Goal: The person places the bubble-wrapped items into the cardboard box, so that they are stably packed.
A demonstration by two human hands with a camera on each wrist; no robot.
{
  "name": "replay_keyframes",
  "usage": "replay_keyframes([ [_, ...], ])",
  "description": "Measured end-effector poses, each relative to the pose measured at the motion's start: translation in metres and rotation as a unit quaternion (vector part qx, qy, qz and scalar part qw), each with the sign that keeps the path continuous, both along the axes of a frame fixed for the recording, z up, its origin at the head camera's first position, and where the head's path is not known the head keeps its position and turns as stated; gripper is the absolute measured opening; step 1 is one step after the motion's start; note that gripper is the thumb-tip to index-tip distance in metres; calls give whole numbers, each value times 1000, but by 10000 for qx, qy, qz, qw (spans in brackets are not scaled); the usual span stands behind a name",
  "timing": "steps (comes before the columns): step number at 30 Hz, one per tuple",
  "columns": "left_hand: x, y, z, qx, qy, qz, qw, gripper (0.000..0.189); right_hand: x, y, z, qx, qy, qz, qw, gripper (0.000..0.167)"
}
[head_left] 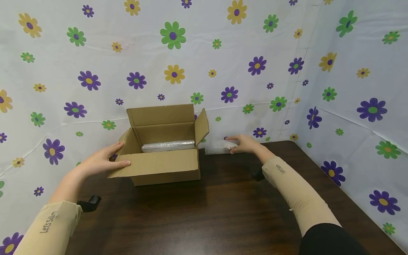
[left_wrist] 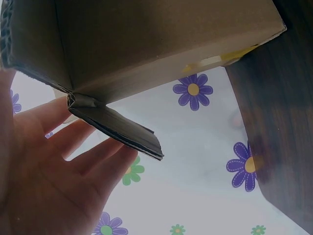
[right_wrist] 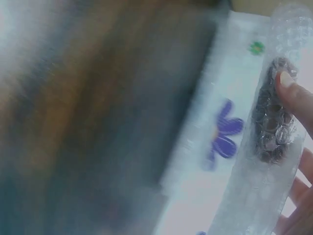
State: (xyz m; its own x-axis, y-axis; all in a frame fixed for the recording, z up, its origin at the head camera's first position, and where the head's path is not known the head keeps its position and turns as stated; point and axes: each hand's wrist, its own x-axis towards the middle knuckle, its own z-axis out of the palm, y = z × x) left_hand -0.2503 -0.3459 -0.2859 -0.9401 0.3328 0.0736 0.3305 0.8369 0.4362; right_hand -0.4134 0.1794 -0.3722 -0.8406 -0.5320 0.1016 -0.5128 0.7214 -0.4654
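Note:
My left hand [head_left: 100, 161] is at the left side of an open cardboard box [head_left: 167, 177]. Its thumb lies over the front flap, and its fingers rest against the left flap [left_wrist: 115, 127]. Inside the box lies a long bubble-wrapped bundle [head_left: 169, 145]. To the right of the box, near the wall, my right hand [head_left: 247, 144] holds a bubble-wrapped package [right_wrist: 274, 127] between thumb and fingers. Something dark shows through its clear wrap, but I cannot tell what it is. The package's wrap extends past the hand at both ends in the right wrist view.
The box stands on a dark brown wooden table [head_left: 223, 209], its back and right flaps [head_left: 201, 126] raised. White cloth with flowers [head_left: 216, 67] hangs behind the table and along its right side. Dark camera mounts [head_left: 90, 204] stick out from the wrists.

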Motion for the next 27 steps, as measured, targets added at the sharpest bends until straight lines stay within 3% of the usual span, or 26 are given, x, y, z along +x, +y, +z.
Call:
replay_keyframes([
  [10,0,1,1,-44,9,1,10000,90,-6,8,62,22,80,-86,9999,65],
  [18,3,3,2,13,-42,40,10000,90,-4,8,114,141,545,-156,9983,65],
  [27,2,4,2,7,-53,41,10000,90,1,3,153,144,513,-341,9980,65],
])
